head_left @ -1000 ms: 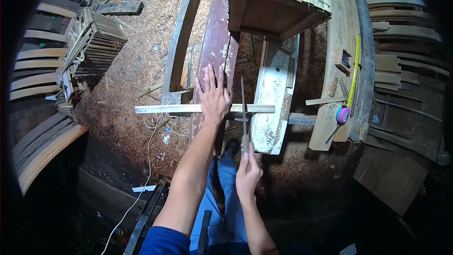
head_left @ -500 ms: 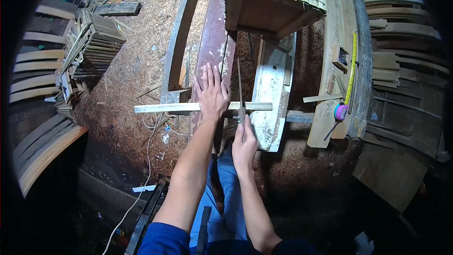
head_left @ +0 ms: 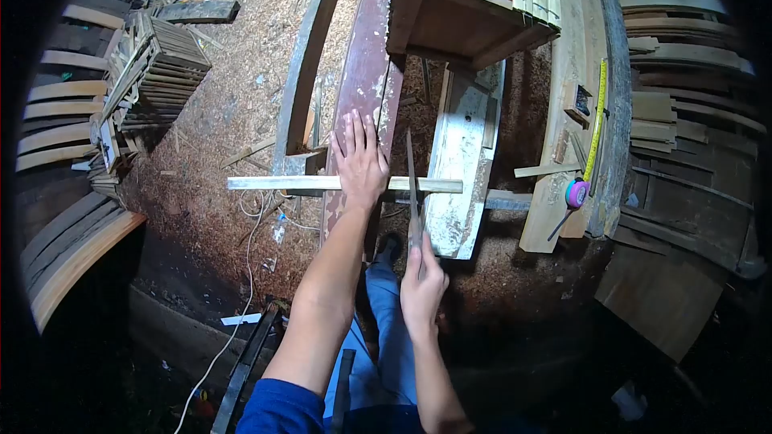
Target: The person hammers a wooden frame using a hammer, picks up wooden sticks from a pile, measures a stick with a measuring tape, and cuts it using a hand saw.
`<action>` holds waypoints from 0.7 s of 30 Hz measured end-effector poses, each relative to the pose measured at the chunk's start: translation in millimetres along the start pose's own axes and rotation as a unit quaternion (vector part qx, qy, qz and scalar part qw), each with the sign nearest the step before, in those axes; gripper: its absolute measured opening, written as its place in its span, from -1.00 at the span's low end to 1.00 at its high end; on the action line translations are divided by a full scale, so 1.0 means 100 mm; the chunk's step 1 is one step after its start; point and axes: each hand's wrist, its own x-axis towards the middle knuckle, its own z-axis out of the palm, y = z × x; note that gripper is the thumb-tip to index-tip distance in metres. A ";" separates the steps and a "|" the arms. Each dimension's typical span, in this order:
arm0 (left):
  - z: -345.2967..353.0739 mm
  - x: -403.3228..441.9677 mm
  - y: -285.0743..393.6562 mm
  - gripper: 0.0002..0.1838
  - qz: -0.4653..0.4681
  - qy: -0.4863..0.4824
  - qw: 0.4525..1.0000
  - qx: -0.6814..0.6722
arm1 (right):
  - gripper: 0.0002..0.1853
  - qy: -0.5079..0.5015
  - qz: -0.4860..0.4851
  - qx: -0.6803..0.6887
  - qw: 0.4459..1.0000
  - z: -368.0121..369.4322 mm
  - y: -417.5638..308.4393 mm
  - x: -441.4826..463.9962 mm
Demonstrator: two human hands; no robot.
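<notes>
A thin pale wood strip (head_left: 281, 183) lies crosswise over a reddish-brown plank (head_left: 366, 76) and the end of a white-stained board (head_left: 454, 217). My left hand (head_left: 363, 170) presses flat on the strip above the plank, its fingers stretched forward. A narrow saw (head_left: 412, 185) points away from me, its blade crossing the strip just right of that hand. My right hand (head_left: 424, 285) is wrapped round the saw's near end, below the strip. Whether the blade has cut into the wood is too small to tell.
A wooden box-like piece (head_left: 466, 20) stands at the top centre. On the right board lie a yellow tape measure (head_left: 577, 193) and a short stick (head_left: 547, 169). Slatted wood (head_left: 165, 72) and curved pieces (head_left: 88, 261) are at left, with a white cable (head_left: 251, 273) on the floor.
My right hand first moved forward with the saw, then came back toward me. My left hand has stayed on the strip. The view has shifted slightly.
</notes>
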 end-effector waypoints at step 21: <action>-0.01 -0.01 0.00 -0.28 0.010 0.016 1.000 -0.008 | -0.57 0.033 -0.044 0.009 0.998 0.27 -0.08 0.41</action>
